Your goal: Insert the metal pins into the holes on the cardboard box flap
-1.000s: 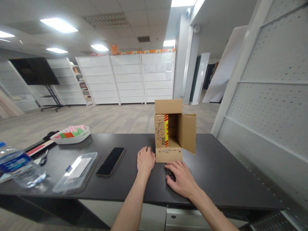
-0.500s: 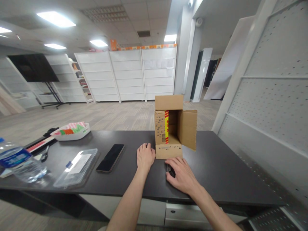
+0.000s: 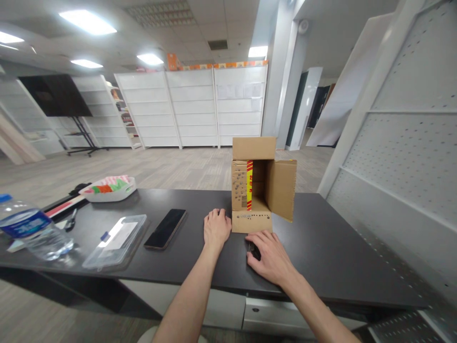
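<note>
A cardboard box (image 3: 238, 183) stands on the dark table with its opening toward me, flaps folded out, and a red-and-yellow tape strip along the opening. My left hand (image 3: 217, 225) rests palm down on the table, fingers slightly bent, beside the box's lower left corner; nothing shows in it. My right hand (image 3: 269, 255) lies just in front of the lower flap (image 3: 252, 222). Its fingers and thumb curve around a small dark object with thin light prongs (image 3: 252, 248), mostly hidden under the palm.
Left of my hands lie a black phone (image 3: 166, 229) and a clear plastic case (image 3: 116, 242). A water bottle (image 3: 34, 228) stands at the far left, near a white basket (image 3: 110, 196) with colourful contents. A white perforated panel (image 3: 403, 152) borders the table's right side.
The view has shifted slightly, so everything sits a little further right and higher. Both hands and the box keep their places on the table.
</note>
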Demonstrator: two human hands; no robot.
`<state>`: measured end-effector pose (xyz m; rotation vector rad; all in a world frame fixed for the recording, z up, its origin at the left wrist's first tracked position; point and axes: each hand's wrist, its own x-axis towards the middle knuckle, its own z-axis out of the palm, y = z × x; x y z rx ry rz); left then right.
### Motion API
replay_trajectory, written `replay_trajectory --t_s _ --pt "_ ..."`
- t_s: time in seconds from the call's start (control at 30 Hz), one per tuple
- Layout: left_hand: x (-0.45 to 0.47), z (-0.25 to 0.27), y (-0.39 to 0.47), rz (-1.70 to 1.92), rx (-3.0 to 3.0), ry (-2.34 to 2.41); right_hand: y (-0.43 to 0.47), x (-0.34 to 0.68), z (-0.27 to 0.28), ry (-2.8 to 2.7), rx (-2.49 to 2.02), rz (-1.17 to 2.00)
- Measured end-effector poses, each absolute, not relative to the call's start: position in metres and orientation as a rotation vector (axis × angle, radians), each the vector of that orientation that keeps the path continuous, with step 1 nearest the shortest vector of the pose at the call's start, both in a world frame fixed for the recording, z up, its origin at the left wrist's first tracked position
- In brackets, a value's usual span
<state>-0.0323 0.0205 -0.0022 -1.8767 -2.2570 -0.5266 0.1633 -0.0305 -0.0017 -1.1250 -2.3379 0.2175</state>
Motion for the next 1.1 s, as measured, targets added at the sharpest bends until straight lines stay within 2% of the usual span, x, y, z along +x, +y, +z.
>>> replay_trajectory --t_s 0.63,0.93,1.1 --pt "-0.032 0.002 0.019 -0.513 -1.882 -2.27 -0.023 0.166 -0.006 -2.287 -1.093 0.159" --pt "-0.032 0.002 0.019 -0.514 -1.893 -2.29 -0.005 0.166 -0.009 -1.854 -1.02 0.607" --pt "-0.032 0.001 0.019 -0.531 -1.892 -2.281 0.013 0.163 -0.008 -1.622 -1.018 0.75"
